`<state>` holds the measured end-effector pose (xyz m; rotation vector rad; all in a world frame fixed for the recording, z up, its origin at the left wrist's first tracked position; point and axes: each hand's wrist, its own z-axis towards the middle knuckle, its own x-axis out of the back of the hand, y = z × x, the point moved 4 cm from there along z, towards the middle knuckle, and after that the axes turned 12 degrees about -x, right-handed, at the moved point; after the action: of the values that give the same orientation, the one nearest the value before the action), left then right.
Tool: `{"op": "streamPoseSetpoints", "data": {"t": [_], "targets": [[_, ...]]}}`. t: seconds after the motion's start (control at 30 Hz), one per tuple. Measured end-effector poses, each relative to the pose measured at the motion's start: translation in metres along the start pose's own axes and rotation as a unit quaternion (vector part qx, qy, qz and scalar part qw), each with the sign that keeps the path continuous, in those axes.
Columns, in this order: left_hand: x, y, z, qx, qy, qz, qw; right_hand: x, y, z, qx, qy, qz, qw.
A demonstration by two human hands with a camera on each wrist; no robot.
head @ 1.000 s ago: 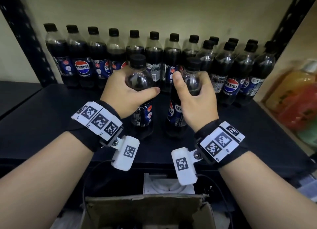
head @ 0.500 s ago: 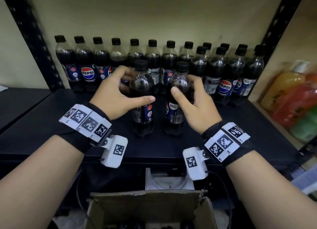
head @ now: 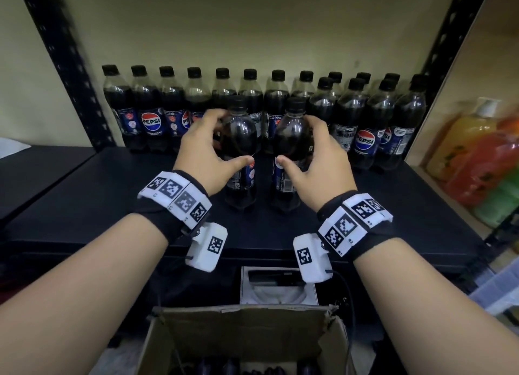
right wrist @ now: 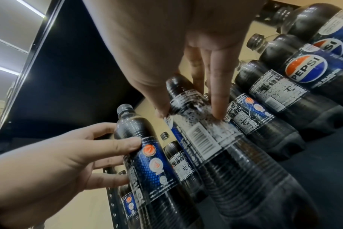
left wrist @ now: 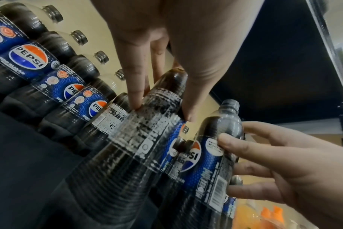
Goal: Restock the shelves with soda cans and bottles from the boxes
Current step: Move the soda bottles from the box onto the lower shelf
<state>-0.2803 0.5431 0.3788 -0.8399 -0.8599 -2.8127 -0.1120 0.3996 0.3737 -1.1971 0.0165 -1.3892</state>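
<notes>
Two Pepsi bottles stand upright side by side on the black shelf [head: 112, 206], in front of a back row of the same bottles [head: 151, 113]. My left hand [head: 233, 137] is spread around the left bottle [head: 238, 186], its thumb on the front and its straight fingers behind. My right hand [head: 294, 139] lies the same way around the right bottle [head: 283, 183]. In the left wrist view the left hand's [left wrist: 162, 113] fingertips only touch the label of its bottle [left wrist: 139, 139]. The right wrist view shows the right hand [right wrist: 189, 115] doing likewise on its bottle [right wrist: 206, 139].
An open cardboard box [head: 247, 327] sits below the shelf's front edge, with dark bottle caps showing inside. Orange, red and green drink bottles [head: 477, 155] fill the neighbouring bay on the right. Black uprights [head: 70, 65] frame the shelf. Bare shelf lies left of the two bottles.
Both hands gripped their bottles a second ago. Their fingers have since loosened and straightened, and the two bottles stand on the shelf a little further back.
</notes>
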Motion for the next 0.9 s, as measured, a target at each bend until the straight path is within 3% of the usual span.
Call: {"op": "streamPoseSetpoints", "data": {"t": [0.53, 0.9], "targets": [[-0.065, -0.018, 0.076, 0.062, -0.012, 0.050, 0.997, -0.032, 0.021, 0.076, -0.077, 0.027, 0.002, 0.997], [-0.092, -0.029, 0.100, 0.052, 0.004, 0.039, 0.998, -0.050, 0.028, 0.096, -0.087, 0.073, 0.048, 0.992]]}}
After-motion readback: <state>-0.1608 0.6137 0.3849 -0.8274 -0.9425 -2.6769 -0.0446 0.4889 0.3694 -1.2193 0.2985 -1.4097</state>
